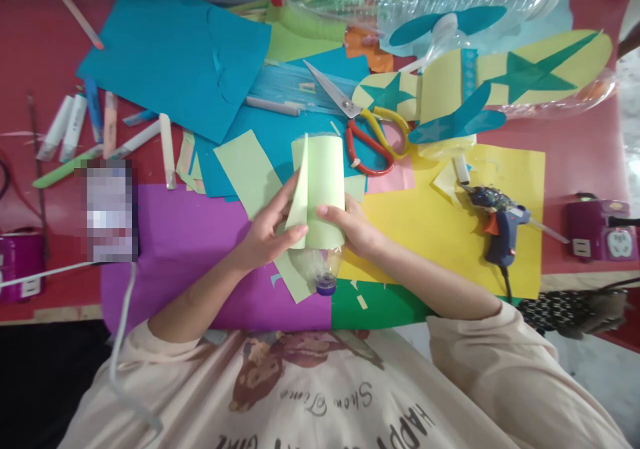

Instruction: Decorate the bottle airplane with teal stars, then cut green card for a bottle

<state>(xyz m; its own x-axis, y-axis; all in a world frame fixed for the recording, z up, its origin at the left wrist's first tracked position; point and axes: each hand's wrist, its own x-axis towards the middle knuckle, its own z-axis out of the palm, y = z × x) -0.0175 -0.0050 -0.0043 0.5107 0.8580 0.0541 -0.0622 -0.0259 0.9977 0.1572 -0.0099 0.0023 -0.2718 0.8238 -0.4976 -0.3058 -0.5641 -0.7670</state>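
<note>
A clear plastic bottle [306,259] with a dark blue cap [325,284] points its neck toward me. Pale green paper [325,175] is wrapped around its body, and one edge of the sheet stands away on the left. My left hand [273,229] pinches that loose edge between thumb and fingers. On the other side my right hand [357,225] grips the wrapped bottle, thumb on the paper and fingers hidden behind. Beneath lies a pale green paper strip [250,169]. Scissors [367,125] with red and yellow handles lie just beyond the bottle.
A blue glue gun [505,235] rests on yellow paper [430,222] at right. Behind it stands a bottle airplane [443,95] with star-marked wings. Several markers [74,125] and a phone-like blurred device [111,212] are at left. Purple paper [185,235] covers the near left.
</note>
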